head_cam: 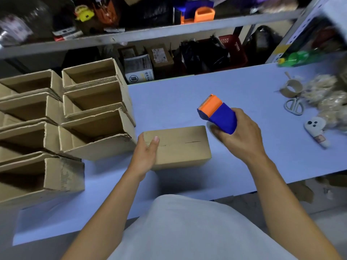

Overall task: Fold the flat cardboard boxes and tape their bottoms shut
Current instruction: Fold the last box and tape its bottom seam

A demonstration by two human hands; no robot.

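- Cardboard box: folded, lying closed-side up on the blue table, centre of view, flap seam facing up.
- Left hand: grips the box's left end, thumb on the top face, fingers wrapped round the side.
- Right hand: fingers curled round a blue and orange tape dispenser, held just above the table beside the box's right end, orange head pointing up and away.
- Folded open boxes: stacked in rows directly left of the box, nearest one almost touching its left end.
- Right side of table, well apart: scissors, empty tape core, pale fibre filling, small white toy, green bottle.
- Shelf behind the table: cluttered with assorted goods.
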